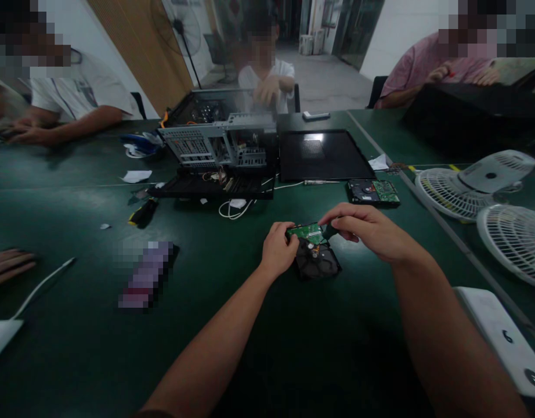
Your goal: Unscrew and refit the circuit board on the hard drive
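Note:
A black hard drive (318, 262) lies on the green table (259, 348) in front of me, its green circuit board (308, 233) facing up. My left hand (278, 249) is closed around the drive's left side. My right hand (367, 229) pinches the drive's far right edge with thumb and fingers. A second hard drive (373, 191) lies further back on the right, with a screwdriver (322, 182) next to it.
An opened computer case (219, 154) and its black side panel (322, 154) sit at the table's middle. White fan parts (476, 186) lie at the right. A yellow-black tool (142, 212) lies left. Other people sit around the table; another hand (8, 264) rests at the left edge.

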Demonstrator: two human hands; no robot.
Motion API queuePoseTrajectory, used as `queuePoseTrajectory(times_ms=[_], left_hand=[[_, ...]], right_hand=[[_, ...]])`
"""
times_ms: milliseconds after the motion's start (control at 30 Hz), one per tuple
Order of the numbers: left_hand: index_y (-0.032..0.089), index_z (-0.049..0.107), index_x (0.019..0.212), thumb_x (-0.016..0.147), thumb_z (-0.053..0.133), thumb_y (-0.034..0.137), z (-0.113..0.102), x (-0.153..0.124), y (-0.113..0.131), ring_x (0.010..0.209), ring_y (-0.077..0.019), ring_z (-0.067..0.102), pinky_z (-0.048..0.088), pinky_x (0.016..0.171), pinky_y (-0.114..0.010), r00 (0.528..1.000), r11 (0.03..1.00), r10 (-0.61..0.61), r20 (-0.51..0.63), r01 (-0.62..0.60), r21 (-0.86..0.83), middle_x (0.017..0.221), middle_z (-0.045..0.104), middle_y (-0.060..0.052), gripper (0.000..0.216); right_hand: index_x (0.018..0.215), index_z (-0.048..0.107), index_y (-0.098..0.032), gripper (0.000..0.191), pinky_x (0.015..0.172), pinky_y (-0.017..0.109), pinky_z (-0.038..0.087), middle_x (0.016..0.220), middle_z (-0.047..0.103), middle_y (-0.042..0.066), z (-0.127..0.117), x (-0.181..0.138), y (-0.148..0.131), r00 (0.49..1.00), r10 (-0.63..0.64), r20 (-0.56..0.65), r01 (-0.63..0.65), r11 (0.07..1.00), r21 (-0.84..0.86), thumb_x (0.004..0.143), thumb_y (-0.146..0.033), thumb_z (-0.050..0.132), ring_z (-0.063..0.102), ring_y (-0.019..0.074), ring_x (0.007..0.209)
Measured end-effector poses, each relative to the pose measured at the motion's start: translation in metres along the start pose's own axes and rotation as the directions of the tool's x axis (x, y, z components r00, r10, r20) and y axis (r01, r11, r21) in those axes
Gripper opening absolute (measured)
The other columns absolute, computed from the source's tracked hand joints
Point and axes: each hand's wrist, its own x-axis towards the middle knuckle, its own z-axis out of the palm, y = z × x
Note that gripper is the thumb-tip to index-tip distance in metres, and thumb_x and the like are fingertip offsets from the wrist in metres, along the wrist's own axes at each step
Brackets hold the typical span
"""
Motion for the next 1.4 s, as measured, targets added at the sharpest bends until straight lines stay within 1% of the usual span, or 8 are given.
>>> queuePoseTrajectory(times_ms=[200, 367, 500, 633, 867, 967, 1100, 1400], left_hand=[[0.020, 0.070, 0.125, 0.095, 0.061, 0.019, 0.000, 0.000, -0.001, 0.097, -0.0204, 0.069, 0.057, 0.096, -0.035, 1.000, 1.000, -0.001, 0.005, 0.000, 0.006, 0.125, 0.068, -0.007, 0.031], [0.020, 0.069, 0.125, 0.094, 0.061, 0.018, -0.001, 0.000, 0.001, 0.097, -0.0201, 0.069, 0.057, 0.096, -0.035, 1.000, 1.000, 0.000, 0.004, 0.000, 0.012, 0.125, 0.068, -0.007, 0.032], [0.020, 0.069, 0.125, 0.095, 0.061, 0.018, -0.001, 0.000, 0.002, 0.097, -0.0202, 0.069, 0.056, 0.096, -0.035, 1.000, 1.000, -0.010, 0.007, 0.009, 0.018, 0.125, 0.068, -0.007, 0.031], [0.021, 0.069, 0.125, 0.094, 0.061, 0.018, -0.001, 0.000, 0.002, 0.097, -0.0203, 0.069, 0.056, 0.097, -0.035, 1.000, 1.000, -0.014, 0.006, 0.013, 0.023, 0.124, 0.068, -0.007, 0.032], [0.021, 0.069, 0.125, 0.094, 0.062, 0.018, -0.001, 0.000, 0.002, 0.095, -0.0195, 0.069, 0.057, 0.095, -0.034, 1.000, 1.000, -0.017, 0.006, 0.017, 0.017, 0.125, 0.068, -0.007, 0.032], [0.021, 0.069, 0.124, 0.093, 0.062, 0.017, -0.001, 0.000, 0.003, 0.096, -0.0199, 0.069, 0.057, 0.096, -0.034, 1.000, 1.000, -0.016, 0.004, 0.016, 0.015, 0.123, 0.068, -0.007, 0.032], [0.021, 0.069, 0.124, 0.093, 0.062, 0.017, -0.001, 0.000, 0.003, 0.097, -0.0198, 0.069, 0.056, 0.098, -0.034, 1.000, 1.000, -0.016, 0.008, 0.016, 0.018, 0.124, 0.068, -0.007, 0.032], [0.020, 0.069, 0.126, 0.095, 0.061, 0.019, -0.002, -0.001, 0.002, 0.099, -0.0203, 0.069, 0.056, 0.097, -0.035, 1.000, 1.000, -0.005, 0.016, 0.005, 0.008, 0.125, 0.068, -0.008, 0.032]], right_hand=[[0.091, 0.073, -0.020, 0.014, 0.047, 0.027, 0.032, 0.065, 0.058, -0.001, 0.003, -0.001, 0.000, 0.991, 0.120, 0.059, -0.124, 0.990, 0.069, 0.088, -0.031, 0.065, 0.050, 0.0119, 0.055], [0.095, 0.070, -0.020, 0.013, 0.041, 0.024, 0.034, 0.098, 0.072, 0.005, 0.007, 0.001, 0.002, 0.978, 0.170, 0.118, -0.193, 0.954, 0.230, 0.087, -0.031, 0.069, 0.057, 0.0092, 0.055], [0.113, 0.075, -0.021, 0.026, 0.041, 0.023, 0.037, 0.080, 0.068, 0.002, 0.008, 0.003, 0.005, 0.971, 0.187, 0.151, -0.227, 0.921, 0.318, 0.090, -0.033, 0.071, 0.057, 0.0108, 0.055], [0.112, 0.078, -0.019, 0.027, 0.048, 0.023, 0.045, 0.066, 0.065, 0.002, 0.006, 0.004, 0.006, 0.967, 0.171, 0.188, -0.230, 0.903, 0.363, 0.094, -0.039, 0.073, 0.060, 0.0129, 0.059], [0.110, 0.072, -0.018, 0.028, 0.075, 0.033, 0.062, 0.107, 0.076, 0.009, 0.002, 0.002, 0.007, 0.962, 0.137, 0.237, -0.230, 0.875, 0.426, 0.091, -0.038, 0.079, 0.074, 0.0177, 0.082], [0.116, 0.071, -0.021, 0.033, 0.066, 0.029, 0.057, 0.098, 0.074, 0.005, 0.002, 0.003, 0.009, 0.963, 0.117, 0.243, -0.200, 0.913, 0.354, 0.090, -0.038, 0.080, 0.070, 0.0151, 0.077], [0.117, 0.076, -0.021, 0.030, 0.053, 0.026, 0.037, 0.076, 0.062, -0.001, 0.000, 0.003, 0.008, 0.989, 0.068, 0.128, -0.093, 0.976, 0.198, 0.091, -0.035, 0.077, 0.051, 0.0111, 0.064], [0.090, 0.071, -0.020, 0.014, 0.056, 0.029, 0.030, 0.075, 0.062, 0.000, -0.001, 0.003, 0.007, 0.994, 0.108, 0.028, -0.111, 0.981, 0.157, 0.078, -0.027, 0.075, 0.044, 0.0119, 0.062]])
